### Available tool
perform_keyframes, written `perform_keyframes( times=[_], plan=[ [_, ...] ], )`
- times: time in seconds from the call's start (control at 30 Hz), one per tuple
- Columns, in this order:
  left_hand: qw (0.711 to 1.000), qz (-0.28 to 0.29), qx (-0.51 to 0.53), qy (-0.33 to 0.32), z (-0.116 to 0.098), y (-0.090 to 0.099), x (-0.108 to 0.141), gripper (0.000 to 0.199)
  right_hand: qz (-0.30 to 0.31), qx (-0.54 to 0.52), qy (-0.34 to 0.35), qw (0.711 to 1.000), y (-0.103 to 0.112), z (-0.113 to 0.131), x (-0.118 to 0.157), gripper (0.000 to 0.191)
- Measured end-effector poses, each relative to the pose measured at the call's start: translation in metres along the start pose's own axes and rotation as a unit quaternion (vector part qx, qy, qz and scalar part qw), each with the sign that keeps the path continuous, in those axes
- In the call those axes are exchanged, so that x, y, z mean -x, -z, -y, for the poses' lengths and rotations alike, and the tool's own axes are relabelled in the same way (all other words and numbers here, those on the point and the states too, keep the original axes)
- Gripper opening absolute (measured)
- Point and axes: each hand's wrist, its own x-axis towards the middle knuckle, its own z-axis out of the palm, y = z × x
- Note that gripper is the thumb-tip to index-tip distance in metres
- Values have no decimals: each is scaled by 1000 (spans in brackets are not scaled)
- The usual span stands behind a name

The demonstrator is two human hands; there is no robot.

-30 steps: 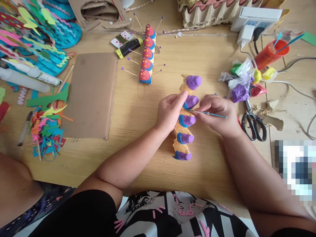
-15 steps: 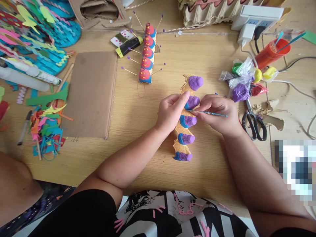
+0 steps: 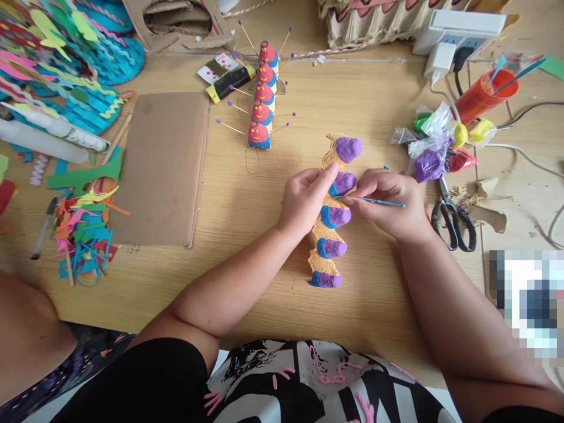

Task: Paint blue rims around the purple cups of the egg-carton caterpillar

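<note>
My hands meet over the middle of the tabletop (image 3: 247, 288), the left hand (image 3: 306, 197) coming in low from the lower left with its thumb laid along the bumpy strip (image 3: 325, 235), the right hand (image 3: 390, 202) angled in from the lower right. The left has a narrow grip on the strip's edge near the second purple-and-blue bump; its fingertips are tucked from my view, so I can't be sure how they sit beneath. The right pinches a thin blue tool (image 3: 383, 202), held nearly level, its tip at the gap between the second and third bumps. The strip runs lengthwise away from the body, its nearest end well inside the tabletop's near edge. To my left, a stretch of bare wood gives elbow room up to the cardboard sheet (image 3: 161, 170). Beyond the left hand stands the red-and-blue figure (image 3: 262, 94), pins jutting sideways. My right side is tighter: scissors (image 3: 453, 220) sit just beside the wrist, bagged clay (image 3: 429, 161) just past them.
</note>
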Motion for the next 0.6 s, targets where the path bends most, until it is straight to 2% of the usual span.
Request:
perform_keyframes(
  times=[0.1, 0.23, 0.43, 0.6],
  plan=[
    [1000, -5, 8, 12, 1, 0, -1, 45, -15, 14, 9, 1000, -1, 1, 0, 25],
    [1000, -6, 16, 6, 1, 0, -1, 43, -4, 21, 38, 999, -2, 4, -1, 24],
    [1000, -13, 13, 13, 0, -1, -1, 44, -16, 42, 28, 999, -3, 5, -1, 29],
    [1000, -6, 13, 4, 1, -1, 0, 45, -6, 8, 16, 1000, -4, 4, -1, 31]
  ],
)
